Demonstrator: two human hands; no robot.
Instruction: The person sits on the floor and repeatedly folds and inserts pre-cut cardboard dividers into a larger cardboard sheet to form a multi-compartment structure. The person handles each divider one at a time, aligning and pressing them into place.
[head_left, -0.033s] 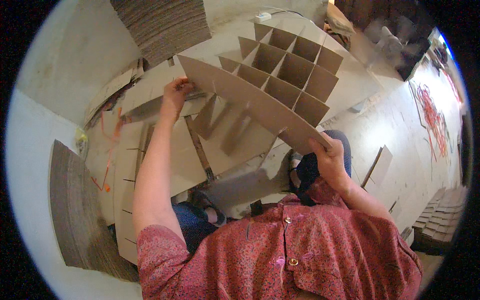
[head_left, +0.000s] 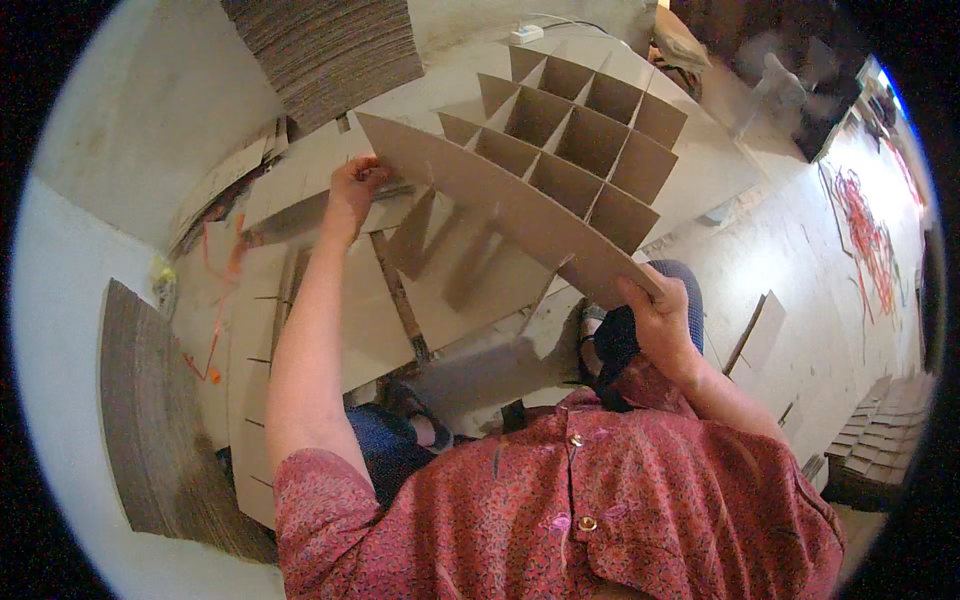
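A long brown cardboard strip (head_left: 480, 195) slants across the middle, its near face toward me, with thin slots along it. At its right end, my right hand (head_left: 655, 310) grips it, thumb on the near face. My left hand (head_left: 355, 190) is closed with curled fingers at the strip's lower left corner; the exact grip is partly hidden. Just behind the strip stands a cardboard divider grid (head_left: 590, 135) of crossed strips forming open cells. Where the strip and the grid meet is partly covered. Below the strip, a small cardboard flap (head_left: 410, 235) hangs down.
Cardboard stacks stand at the upper left (head_left: 325, 55) and lower left (head_left: 165, 430). Slotted cardboard pieces (head_left: 880, 430) are piled at the right. Red straps (head_left: 865, 240) lie on the floor, and an orange strap (head_left: 217, 330) is at the left. A white power socket (head_left: 525, 34) sits at the back.
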